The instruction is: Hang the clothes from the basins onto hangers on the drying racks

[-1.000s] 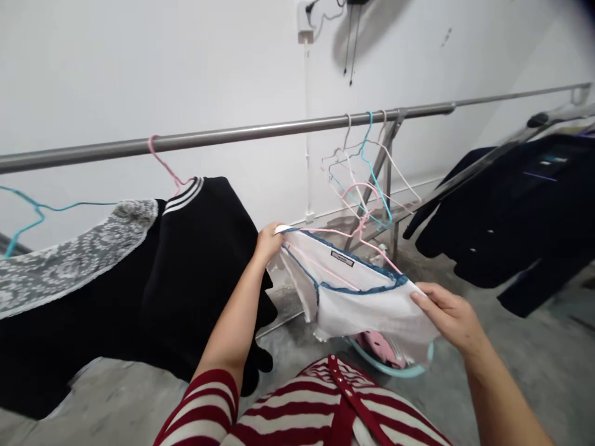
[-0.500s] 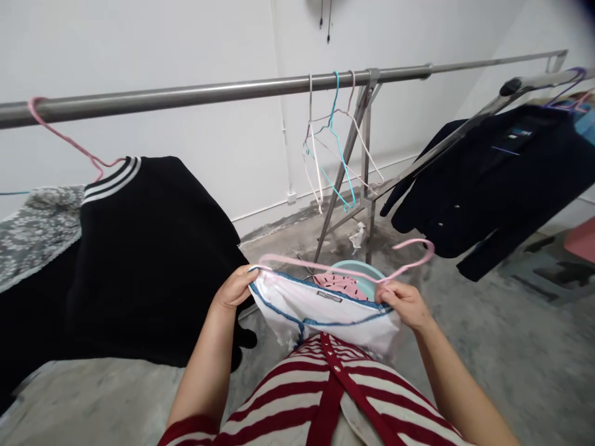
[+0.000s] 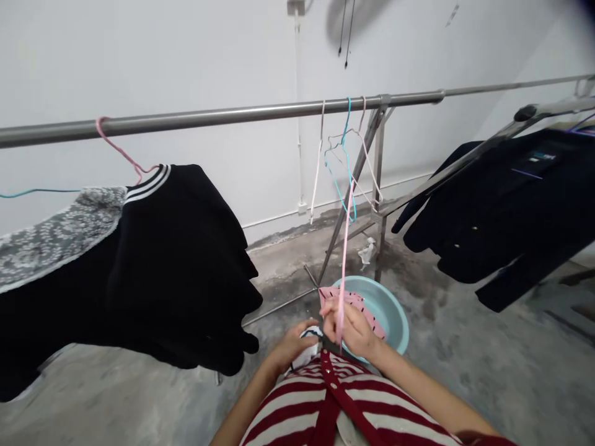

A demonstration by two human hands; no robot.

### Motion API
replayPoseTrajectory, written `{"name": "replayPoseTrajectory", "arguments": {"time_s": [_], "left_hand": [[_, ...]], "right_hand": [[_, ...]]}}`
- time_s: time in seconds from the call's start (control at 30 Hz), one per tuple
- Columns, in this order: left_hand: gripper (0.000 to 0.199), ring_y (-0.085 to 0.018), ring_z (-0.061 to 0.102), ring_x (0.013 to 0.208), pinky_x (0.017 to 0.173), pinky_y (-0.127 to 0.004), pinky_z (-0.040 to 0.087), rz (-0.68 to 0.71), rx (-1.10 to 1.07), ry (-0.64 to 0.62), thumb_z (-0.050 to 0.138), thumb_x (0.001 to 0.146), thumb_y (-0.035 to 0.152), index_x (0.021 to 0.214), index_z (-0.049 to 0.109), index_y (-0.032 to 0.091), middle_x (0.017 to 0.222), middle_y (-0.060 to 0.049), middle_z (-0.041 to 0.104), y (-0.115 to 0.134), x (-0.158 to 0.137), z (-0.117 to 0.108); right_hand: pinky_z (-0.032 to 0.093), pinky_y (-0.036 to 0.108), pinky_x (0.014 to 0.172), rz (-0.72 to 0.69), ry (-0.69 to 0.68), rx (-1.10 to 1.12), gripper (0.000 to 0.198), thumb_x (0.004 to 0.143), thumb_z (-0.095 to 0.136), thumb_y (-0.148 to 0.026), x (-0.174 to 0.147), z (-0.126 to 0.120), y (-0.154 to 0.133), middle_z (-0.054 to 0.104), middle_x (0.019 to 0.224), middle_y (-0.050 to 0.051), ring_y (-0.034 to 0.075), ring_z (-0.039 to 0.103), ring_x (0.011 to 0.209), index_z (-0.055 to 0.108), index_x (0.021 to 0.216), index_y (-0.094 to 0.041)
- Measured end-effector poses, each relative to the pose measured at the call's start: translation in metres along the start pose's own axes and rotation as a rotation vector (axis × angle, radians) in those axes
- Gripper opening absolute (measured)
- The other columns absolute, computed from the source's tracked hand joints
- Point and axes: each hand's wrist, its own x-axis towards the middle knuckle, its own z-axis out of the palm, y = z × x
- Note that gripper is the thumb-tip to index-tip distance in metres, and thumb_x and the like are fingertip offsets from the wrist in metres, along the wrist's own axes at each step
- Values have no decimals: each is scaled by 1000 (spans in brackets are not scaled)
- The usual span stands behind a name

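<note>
My right hand [image 3: 352,330] is closed around a pink clothes hanger [image 3: 344,260], which stands nearly upright and edge-on before me. Close to my belly, my left hand [image 3: 294,347] grips a bunched white garment [image 3: 307,353] with blue trim. Most of that garment is hidden behind the hand and my striped top. Just beyond my right hand, a light blue basin [image 3: 393,316] sits on the floor with a pink cloth [image 3: 372,319] with dark marks in it.
A metal rail [image 3: 223,114] crosses in front. From it hang a black top [image 3: 186,266], a grey patterned garment [image 3: 69,229] and several bare hangers, among them a turquoise hanger [image 3: 344,145]. A dark jacket [image 3: 502,210] hangs at right. The rack's leg [image 3: 337,248] reaches the floor.
The white garment, stretched between both hands before, is now bunched in my left hand. The pink hanger has turned from level to upright in my right hand. My view has shifted left and up.
</note>
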Motion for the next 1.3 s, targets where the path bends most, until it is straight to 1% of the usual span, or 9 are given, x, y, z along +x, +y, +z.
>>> {"name": "replayPoseTrajectory", "arguments": {"time_s": [0.17,0.4,0.53,0.63,0.77,0.87,0.97,1.07,1.3], "left_hand": [[52,-28,48,127,109,-45,34,-122,-43,141,64,72,33,121,59,20,132,-10,56,6,-11,-40],[63,-26,36,135,113,-43,29,71,60,477,61,75,32,135,44,19,143,-10,45,44,-31,-55],[70,-27,43,130,106,-39,40,208,166,424,64,75,36,139,39,21,141,-10,47,55,-40,-53],[67,-25,54,120,99,-35,46,277,247,238,60,80,32,142,36,23,136,-8,53,55,-38,-48],[53,-23,61,106,93,-32,47,258,227,177,56,81,31,132,49,20,124,-8,62,56,-35,-48],[51,-21,63,93,85,-29,48,140,14,189,70,69,35,116,62,19,110,-7,68,62,-34,-51],[37,-15,61,72,68,-24,48,3,-446,105,71,67,46,89,69,17,83,-4,69,72,-30,-47],[38,-8,46,45,45,-19,37,-128,-861,85,69,69,51,66,59,15,51,3,53,80,-24,-41],[28,-9,53,47,50,-20,44,-98,-1353,253,75,69,32,65,52,17,52,6,54,75,-13,-86]], "right_hand": [[40,23,51,-28,-179,-127,37,96,28,-44,-3,1,-5,50,58,-1,9,44,50,54,93,-18],[37,23,47,95,-170,-81,38,95,28,-47,-26,-6,7,49,54,-3,10,44,45,52,93,-18],[40,23,55,182,-220,-261,39,96,28,-44,-34,-8,3,52,57,-2,10,47,51,54,83,-18],[41,22,57,215,-310,-291,40,95,28,-45,-34,-5,-5,52,58,-2,10,47,53,51,76,-18],[40,21,57,285,-406,-219,42,94,29,-49,-36,-4,-10,50,56,-3,9,46,52,49,76,-17],[41,22,61,329,-398,-230,43,94,28,-50,-35,-1,-10,49,56,-3,9,46,53,46,73,-17],[41,22,60,380,-351,-225,43,95,26,-49,-31,8,-6,47,50,-5,8,43,48,43,70,-18],[40,21,59,349,-349,-289,37,93,35,-43,-22,18,-3,51,55,-4,8,47,52,45,68,-18],[43,26,83,122,-273,-375,21,88,48,-32,-21,15,-3,60,99,5,13,55,90,55,75,-16]]}}
